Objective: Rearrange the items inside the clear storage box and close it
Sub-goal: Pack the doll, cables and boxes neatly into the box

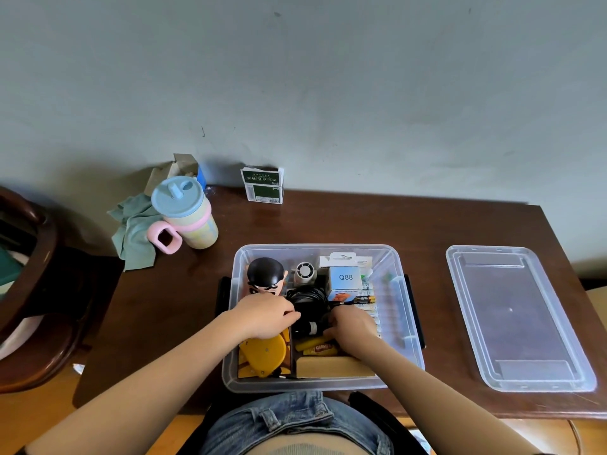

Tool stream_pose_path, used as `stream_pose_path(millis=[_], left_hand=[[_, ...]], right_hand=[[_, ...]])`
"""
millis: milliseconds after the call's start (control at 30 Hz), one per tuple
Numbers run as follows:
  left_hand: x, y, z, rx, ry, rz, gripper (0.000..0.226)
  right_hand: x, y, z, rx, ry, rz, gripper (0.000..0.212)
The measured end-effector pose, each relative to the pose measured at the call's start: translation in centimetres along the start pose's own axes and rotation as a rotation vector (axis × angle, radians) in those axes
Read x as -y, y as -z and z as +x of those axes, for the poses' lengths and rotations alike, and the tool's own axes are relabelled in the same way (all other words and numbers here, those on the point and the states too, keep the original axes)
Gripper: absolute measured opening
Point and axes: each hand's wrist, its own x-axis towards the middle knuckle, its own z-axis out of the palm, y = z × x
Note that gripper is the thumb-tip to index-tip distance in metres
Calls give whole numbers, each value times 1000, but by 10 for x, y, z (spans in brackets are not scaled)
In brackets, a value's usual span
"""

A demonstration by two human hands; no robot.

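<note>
The clear storage box (412,353) stands open at the table's front edge, full of small items. Both hands are down inside it. My left hand (266,316) curls its fingers onto a black coiled cable and device (307,302) in the middle. My right hand (353,325) grips the same black bundle from the right. Around them lie a cartoon figure head (265,274), a yellow round object (262,354), a white Q88 carton (345,277), batteries (364,298), a yellow tube (312,343) and a tan box (331,366). The clear lid (519,316) lies flat to the right.
A pastel cup with a blue lid and pink handle (187,218) stands at the back left beside a green cloth (133,231). A green-and-white carton (262,185) sits against the wall. A dark wooden chair (33,290) is at the left.
</note>
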Motion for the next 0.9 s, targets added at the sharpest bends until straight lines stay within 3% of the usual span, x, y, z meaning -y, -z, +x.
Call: stream_pose_path(millis=[67,133,333,467,567,633,700,800,900], left_hand=[[-8,-2,-1,-134,-49,90,35],[-19,-2,2,-162,-101,169,34],[-31,-10,21,207,-32,262,22],[-33,-4,24,264,-22,271,39],[-35,-2,21,271,-30,308,26],[-36,-2,21,266,-26,306,19],[-36,-3,22,273,-16,285,18],[-34,-6,24,284,-11,270,21],[-36,-4,21,277,-49,296,44]], right_hand=[[3,0,0,-4,1,-33,25],[5,-1,0,12,21,-88,27],[12,-2,-1,90,81,-318,35],[17,1,1,120,121,-422,29],[14,6,-1,124,121,-424,23],[11,10,-6,144,144,-442,3],[9,12,-9,187,139,-460,23],[4,21,-11,303,183,-378,12],[-6,34,-13,258,187,-130,31]])
